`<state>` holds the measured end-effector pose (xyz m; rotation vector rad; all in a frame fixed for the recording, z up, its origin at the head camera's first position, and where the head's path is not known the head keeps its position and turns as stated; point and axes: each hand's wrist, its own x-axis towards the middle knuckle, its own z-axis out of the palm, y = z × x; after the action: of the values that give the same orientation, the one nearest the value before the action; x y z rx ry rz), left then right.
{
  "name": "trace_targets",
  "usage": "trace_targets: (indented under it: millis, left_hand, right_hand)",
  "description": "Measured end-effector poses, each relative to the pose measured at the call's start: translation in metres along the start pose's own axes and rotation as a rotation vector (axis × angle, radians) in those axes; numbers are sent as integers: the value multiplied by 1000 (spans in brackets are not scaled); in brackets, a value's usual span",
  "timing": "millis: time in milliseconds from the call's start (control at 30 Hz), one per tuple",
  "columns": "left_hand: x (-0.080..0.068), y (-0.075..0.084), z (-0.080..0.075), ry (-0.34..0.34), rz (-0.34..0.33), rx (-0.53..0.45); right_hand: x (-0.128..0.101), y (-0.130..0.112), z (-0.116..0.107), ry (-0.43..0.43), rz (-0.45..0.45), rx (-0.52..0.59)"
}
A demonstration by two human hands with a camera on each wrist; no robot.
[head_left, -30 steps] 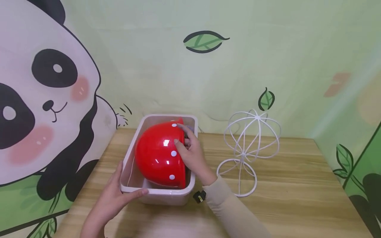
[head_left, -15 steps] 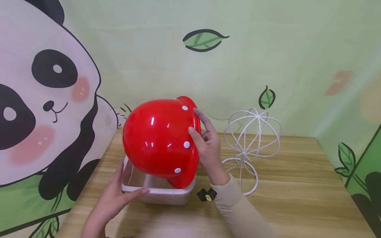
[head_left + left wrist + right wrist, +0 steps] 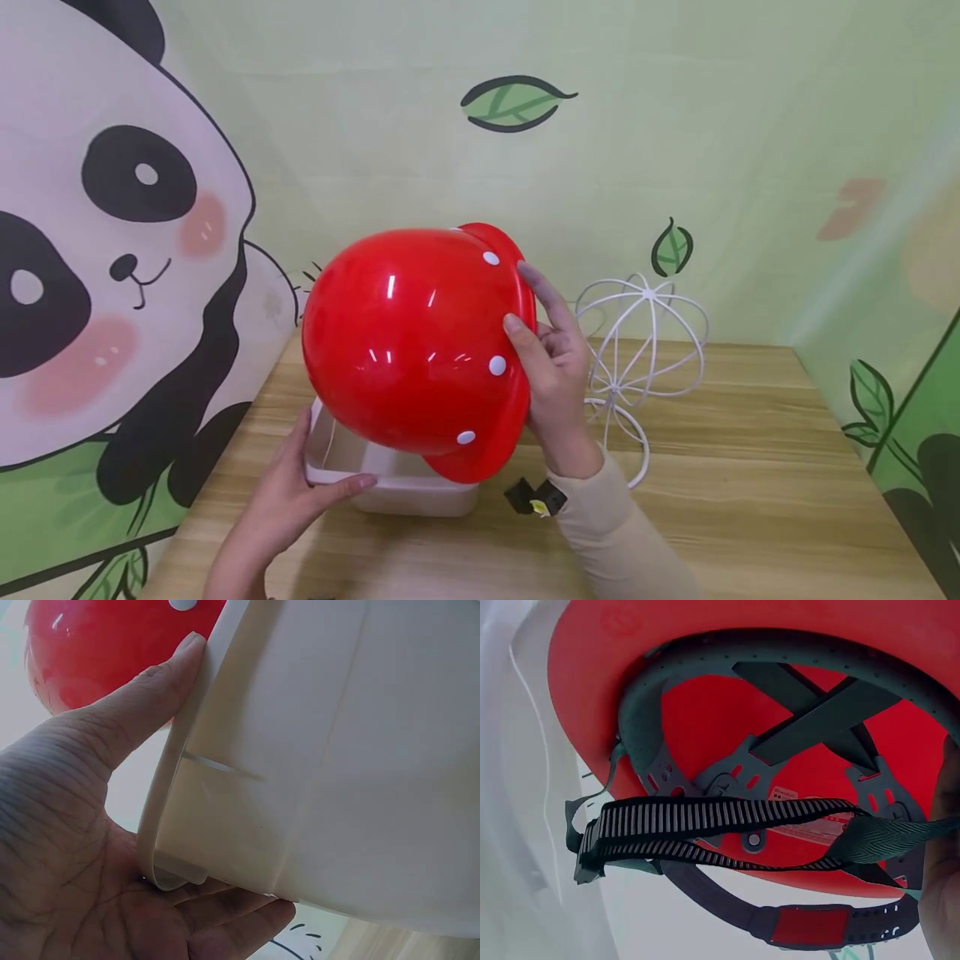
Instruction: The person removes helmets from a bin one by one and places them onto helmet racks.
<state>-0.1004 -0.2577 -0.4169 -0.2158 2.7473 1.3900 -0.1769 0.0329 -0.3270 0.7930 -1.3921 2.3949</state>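
My right hand [image 3: 558,375] grips a red hard hat [image 3: 405,342] by its rim, thumb on the outer shell. The hat is tilted on its side above a white plastic bin [image 3: 416,500], its dome to the left. In the right wrist view the hat's inside shows black suspension straps [image 3: 817,724], a striped chin strap [image 3: 705,817] and a headband with a red patch [image 3: 810,926]. At the bin's near left corner my left hand [image 3: 288,496] holds the rim, thumb along the front and fingers round the side. Much of the bin is hidden under the hat.
A white wire stand [image 3: 649,294] with a round cage top and ring base stands right of the hat, partly behind my right hand. The wooden table [image 3: 742,467] meets a green cartoon-printed wall cloth [image 3: 375,125] at the back.
The hard hat has come up out of the bin in my right hand and moved right, towards the camera. My left hand and the bin have stayed in place.
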Motion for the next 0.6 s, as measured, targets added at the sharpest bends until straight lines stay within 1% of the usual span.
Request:
trace_targets:
  millis: [200, 400, 600]
  left_hand:
    - [0, 0, 2, -2, -8, -21]
    - [2, -1, 1, -12, -28, 11]
    - [3, -1, 0, -1, -1, 42]
  right_hand:
    - [-1, -11, -1, 28, -32, 32]
    - [-1, -26, -5, 73, -90, 59]
    - [0, -46, -9, 123, -130, 113]
